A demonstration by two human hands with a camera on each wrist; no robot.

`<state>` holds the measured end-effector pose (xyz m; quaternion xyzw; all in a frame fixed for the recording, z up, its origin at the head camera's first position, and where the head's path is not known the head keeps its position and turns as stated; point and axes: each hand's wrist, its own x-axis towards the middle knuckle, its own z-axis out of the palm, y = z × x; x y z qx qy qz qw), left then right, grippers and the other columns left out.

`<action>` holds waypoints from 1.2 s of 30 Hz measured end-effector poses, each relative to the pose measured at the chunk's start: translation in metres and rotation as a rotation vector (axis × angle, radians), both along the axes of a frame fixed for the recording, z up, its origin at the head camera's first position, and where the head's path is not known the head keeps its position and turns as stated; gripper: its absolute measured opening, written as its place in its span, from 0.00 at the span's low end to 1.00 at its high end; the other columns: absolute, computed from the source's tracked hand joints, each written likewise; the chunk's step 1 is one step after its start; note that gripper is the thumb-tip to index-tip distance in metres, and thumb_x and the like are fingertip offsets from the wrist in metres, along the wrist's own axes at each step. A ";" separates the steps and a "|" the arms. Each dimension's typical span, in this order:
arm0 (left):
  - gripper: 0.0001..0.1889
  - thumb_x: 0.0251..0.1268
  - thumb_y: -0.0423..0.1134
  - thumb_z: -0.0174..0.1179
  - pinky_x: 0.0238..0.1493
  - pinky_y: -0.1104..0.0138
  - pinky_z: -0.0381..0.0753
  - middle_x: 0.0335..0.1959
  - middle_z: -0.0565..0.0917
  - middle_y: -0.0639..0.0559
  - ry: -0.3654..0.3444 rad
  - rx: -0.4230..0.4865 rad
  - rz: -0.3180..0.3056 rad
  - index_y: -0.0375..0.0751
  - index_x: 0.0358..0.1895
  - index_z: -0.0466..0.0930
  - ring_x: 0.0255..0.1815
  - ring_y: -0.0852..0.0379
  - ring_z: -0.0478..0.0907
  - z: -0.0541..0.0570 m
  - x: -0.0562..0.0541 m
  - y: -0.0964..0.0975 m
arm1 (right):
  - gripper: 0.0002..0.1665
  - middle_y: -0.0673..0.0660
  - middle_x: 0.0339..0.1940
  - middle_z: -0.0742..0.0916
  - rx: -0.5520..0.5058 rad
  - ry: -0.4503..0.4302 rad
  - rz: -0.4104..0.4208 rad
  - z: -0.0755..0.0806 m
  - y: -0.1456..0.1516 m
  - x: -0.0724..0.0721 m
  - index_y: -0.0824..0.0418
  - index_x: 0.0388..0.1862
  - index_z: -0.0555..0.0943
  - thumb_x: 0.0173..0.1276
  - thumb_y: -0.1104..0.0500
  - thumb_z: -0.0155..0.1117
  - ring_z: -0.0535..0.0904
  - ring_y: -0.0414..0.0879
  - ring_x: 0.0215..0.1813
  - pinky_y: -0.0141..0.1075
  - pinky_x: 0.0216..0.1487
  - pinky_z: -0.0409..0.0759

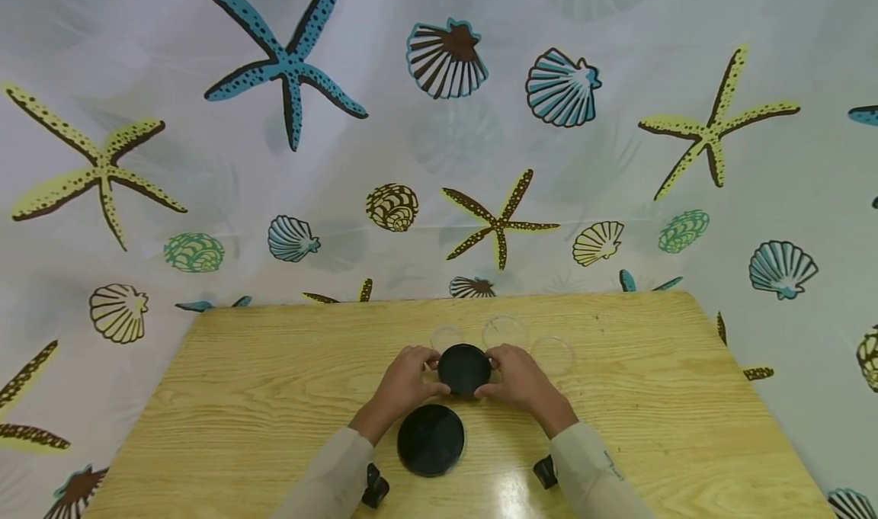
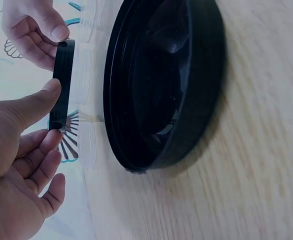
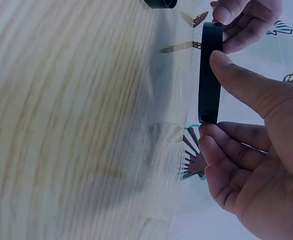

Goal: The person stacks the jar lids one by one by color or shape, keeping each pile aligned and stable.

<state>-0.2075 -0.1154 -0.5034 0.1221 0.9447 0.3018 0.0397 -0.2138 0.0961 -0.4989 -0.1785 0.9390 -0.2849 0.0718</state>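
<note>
Small black disc (image 1: 464, 370), round and shallow-rimmed, sits between your two hands, raised clear of the tabletop. The wrist views show it nearly edge-on.

Your left hand (image 1: 405, 378) pinches its left edge: thumb on the side nearer you, fingertips at the far side. Your right hand (image 1: 519, 378) mirrors this, pinching the right edge. The spare fingers of both hands bend loosely below the rim in the wrist views.

Larger black lid (image 1: 430, 440) rests closer to you than either hand, between your forearms and nearer the left one. Left wrist view: hollow side up, shiny inside, ringed by a tall wall.

Beyond your hands, three clear round pieces: one (image 1: 447, 338) just past the left fingertips, a wider one (image 1: 505, 332) past the right fingertips, a third (image 1: 552, 356) off to the right hand's outer side. Too faint to tell their depth.

Pale sleeves (image 1: 336, 466) cover both forearms. Under all of it, a wood-grained table (image 1: 288, 382); past its far edge, a white cloth (image 1: 411, 145) printed with starfish and shells.
</note>
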 end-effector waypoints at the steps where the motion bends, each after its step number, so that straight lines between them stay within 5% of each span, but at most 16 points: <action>1: 0.23 0.49 0.44 0.72 0.44 0.59 0.76 0.38 0.80 0.52 -0.002 -0.002 0.003 0.40 0.49 0.79 0.42 0.54 0.73 0.000 0.001 -0.001 | 0.23 0.55 0.36 0.81 0.001 0.001 0.001 0.000 0.000 0.000 0.61 0.40 0.79 0.50 0.50 0.77 0.72 0.45 0.35 0.40 0.38 0.71; 19: 0.22 0.48 0.44 0.73 0.41 0.60 0.76 0.37 0.79 0.53 0.039 0.044 -0.002 0.40 0.47 0.79 0.41 0.53 0.74 0.003 0.018 -0.014 | 0.31 0.56 0.40 0.82 -0.021 0.026 0.047 0.006 -0.004 0.014 0.62 0.50 0.79 0.51 0.47 0.76 0.75 0.46 0.41 0.42 0.42 0.75; 36: 0.24 0.46 0.44 0.74 0.41 0.61 0.75 0.36 0.80 0.54 0.055 0.034 0.009 0.41 0.48 0.80 0.41 0.55 0.74 0.005 0.034 -0.025 | 0.32 0.54 0.38 0.81 -0.032 0.019 0.080 0.008 -0.012 0.024 0.62 0.47 0.79 0.47 0.47 0.78 0.73 0.43 0.38 0.39 0.40 0.73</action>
